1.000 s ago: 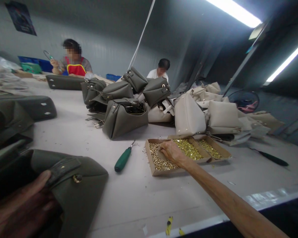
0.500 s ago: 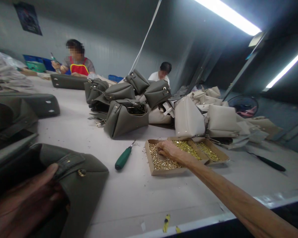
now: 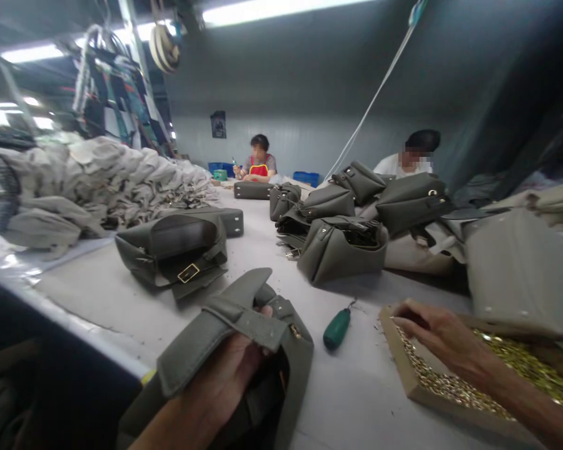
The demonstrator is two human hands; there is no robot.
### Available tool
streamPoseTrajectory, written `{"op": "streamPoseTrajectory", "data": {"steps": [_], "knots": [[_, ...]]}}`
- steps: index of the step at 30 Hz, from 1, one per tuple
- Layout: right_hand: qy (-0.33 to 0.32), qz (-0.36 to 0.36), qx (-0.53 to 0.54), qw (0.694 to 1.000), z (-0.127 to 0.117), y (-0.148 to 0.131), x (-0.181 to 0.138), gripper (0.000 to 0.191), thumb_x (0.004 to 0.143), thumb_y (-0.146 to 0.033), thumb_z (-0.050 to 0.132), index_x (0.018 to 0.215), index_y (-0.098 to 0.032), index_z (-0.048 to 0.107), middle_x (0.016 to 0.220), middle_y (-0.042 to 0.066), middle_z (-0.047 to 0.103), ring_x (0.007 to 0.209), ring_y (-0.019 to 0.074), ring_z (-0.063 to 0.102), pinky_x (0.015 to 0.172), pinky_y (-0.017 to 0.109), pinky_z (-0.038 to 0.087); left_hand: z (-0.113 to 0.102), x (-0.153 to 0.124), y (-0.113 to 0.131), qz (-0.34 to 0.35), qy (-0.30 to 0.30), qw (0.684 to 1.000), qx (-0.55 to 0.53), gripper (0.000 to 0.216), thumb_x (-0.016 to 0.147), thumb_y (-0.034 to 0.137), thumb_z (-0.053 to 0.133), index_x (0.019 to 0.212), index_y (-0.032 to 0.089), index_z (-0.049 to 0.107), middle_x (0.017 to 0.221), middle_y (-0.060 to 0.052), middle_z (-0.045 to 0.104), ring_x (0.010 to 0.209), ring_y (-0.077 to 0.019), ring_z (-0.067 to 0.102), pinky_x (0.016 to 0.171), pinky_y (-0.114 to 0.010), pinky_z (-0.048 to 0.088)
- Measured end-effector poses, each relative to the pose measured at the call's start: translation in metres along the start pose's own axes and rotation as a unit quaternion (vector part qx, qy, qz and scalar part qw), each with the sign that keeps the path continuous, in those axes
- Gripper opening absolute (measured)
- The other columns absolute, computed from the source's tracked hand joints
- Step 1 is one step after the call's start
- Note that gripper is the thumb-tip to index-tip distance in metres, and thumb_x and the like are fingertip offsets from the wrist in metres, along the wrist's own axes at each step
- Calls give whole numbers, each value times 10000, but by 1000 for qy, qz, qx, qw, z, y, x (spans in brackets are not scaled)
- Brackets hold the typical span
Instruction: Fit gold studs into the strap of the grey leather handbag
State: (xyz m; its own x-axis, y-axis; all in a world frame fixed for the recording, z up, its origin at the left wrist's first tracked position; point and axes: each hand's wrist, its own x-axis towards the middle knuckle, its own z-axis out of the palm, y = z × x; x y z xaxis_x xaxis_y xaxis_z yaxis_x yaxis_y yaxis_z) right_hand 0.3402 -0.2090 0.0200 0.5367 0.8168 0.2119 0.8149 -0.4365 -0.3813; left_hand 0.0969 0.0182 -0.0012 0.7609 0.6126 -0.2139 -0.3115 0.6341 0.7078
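Note:
A dark grey-green handbag (image 3: 288, 400) tilts at the table's front edge. My left hand (image 3: 229, 375) reaches into its opening and grips it near a strap tab, the fingers partly hidden by the leather. My right hand (image 3: 443, 334) hovers at the left end of a cardboard tray (image 3: 401, 369) filled with small gold metal studs. Its fingers are curled together; whatever sits between them is too small to make out. Between the bag and the tray lies a green-handled awl (image 3: 338, 328), its thin metal tip pointing away from me.
Another open dark bag with a buckle (image 3: 187, 273) lies to the left. Dark handbags (image 3: 342, 250) and pale ones (image 3: 520, 275) are heaped beyond the awl. A pile of pale fabric pieces (image 3: 98, 187) is at far left. Two people (image 3: 258, 164) sit across the table.
The view has swung left. My right hand has moved from within the studs to the tray's left edge. The handbag in my left hand now shows its strap and flap raised.

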Motion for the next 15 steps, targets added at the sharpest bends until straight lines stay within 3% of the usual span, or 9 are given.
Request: {"op": "streamPoseTrajectory", "data": {"steps": [4,7,10,15], "knots": [[13,-128,134,983,6,-105,22,152,865,-283,514,789,-170,583,726,16,591,659,152,539,604,244,397,7,-1,3,-7,-15,1000,18,386,471,298,893,673,130,611,673,-18,570,580,-126,485,499,-216,406],[2,-192,184,964,16,-153,39,85,846,-156,556,773,-163,600,720,-9,584,661,125,533,614,220,385,6,0,3,-7,-57,997,45,354,528,348,865,644,115,624,650,-30,557,573,-118,471,509,-210,404],[-8,-217,179,959,27,-167,52,110,823,-59,585,786,-153,629,730,-17,603,684,116,550,635,210,384,3,2,2,0,-58,997,43,365,553,371,855,708,106,659,682,-40,572,589,-120,475,527,-212,408],[-25,-232,152,961,34,-169,62,133,797,-27,596,790,-148,650,751,-5,626,718,126,569,655,211,398,-2,7,-3,2,-84,996,17,297,660,366,807,792,145,659,729,-23,574,607,-124,475,566,-225,421]]}}
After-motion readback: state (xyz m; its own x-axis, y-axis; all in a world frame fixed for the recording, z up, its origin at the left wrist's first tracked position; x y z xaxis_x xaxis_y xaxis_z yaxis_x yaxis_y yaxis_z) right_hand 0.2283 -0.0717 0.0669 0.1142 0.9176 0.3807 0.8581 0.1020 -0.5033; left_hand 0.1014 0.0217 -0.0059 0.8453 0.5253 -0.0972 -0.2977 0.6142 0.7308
